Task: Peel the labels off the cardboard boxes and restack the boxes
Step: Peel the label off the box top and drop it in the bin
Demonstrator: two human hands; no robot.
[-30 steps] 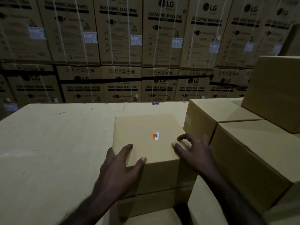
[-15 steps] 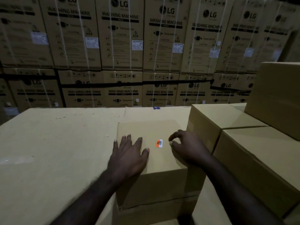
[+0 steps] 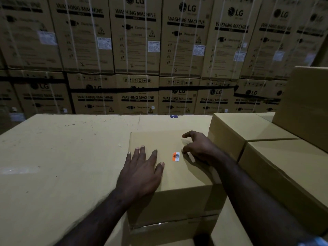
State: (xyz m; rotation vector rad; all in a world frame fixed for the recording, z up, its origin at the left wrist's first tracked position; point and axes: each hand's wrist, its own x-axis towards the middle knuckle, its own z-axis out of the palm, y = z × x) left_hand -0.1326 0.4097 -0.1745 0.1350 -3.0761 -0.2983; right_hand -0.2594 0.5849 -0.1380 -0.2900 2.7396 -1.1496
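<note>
A plain brown cardboard box (image 3: pixel 159 137) sits in the middle, its top facing me. A small orange and white barcode label (image 3: pixel 176 156) is stuck on that top, right of centre. My left hand (image 3: pixel 142 167) lies flat on the box top, fingers spread, just left of the label. My right hand (image 3: pixel 198 148) rests on the box to the right of the label, fingers curled, fingertips close to the label's right edge. Neither hand holds anything. A second box (image 3: pixel 174 229) lies under this one.
A large flat carton surface (image 3: pixel 62 157) spreads to the left. Stacked plain boxes (image 3: pixel 248 128) stand close on the right, one higher box (image 3: pixel 308 105) at the far right. A wall of strapped washing machine cartons (image 3: pixel 134 41) fills the background.
My left hand has slid from the box's front edge up onto its top and flattened. My right hand has moved in closer to the label. The view has tilted slightly down.
</note>
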